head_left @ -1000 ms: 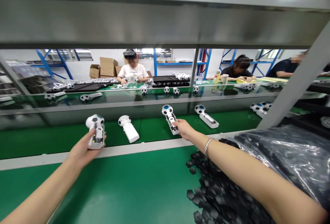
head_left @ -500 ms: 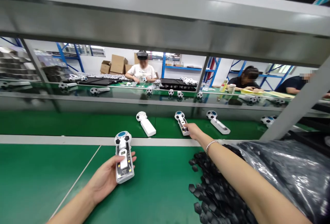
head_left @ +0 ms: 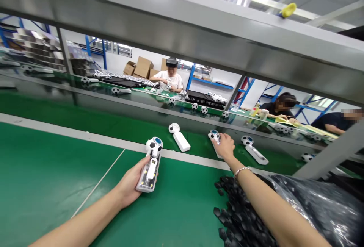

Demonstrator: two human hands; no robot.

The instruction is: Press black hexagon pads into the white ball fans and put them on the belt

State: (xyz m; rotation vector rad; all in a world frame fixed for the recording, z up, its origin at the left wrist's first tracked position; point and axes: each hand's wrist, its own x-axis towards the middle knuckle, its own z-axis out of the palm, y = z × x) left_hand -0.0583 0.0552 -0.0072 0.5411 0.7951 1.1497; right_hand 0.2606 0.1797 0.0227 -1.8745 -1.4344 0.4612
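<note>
My left hand (head_left: 133, 180) is wrapped round a toy (head_left: 152, 169) with a black-and-white football head and a clear handle, electronic parts showing inside. It is held above the green bench, tilted head-up. My right hand (head_left: 226, 146) reaches to the green strip beyond, its thumb and fingers closed about a second football-headed toy (head_left: 214, 135); most of that handle is hidden beneath the hand. On its left lies a football-headed toy with a plain white handle (head_left: 182, 141). On its right lies another with an opened-looking handle (head_left: 256, 155).
Small black pieces (head_left: 241, 209) are heaped under my right forearm, beside a dark plastic bag (head_left: 321, 201). A metal shelf beam (head_left: 182, 19) crosses above, with a slanted post (head_left: 330, 148) at right. Co-workers (head_left: 170, 78) sit across the line, where more football-headed toys lie.
The view has tilted and shifted. My right hand has moved from the side of the second toy's handle to over it, just below its head. My left hand keeps its toy.
</note>
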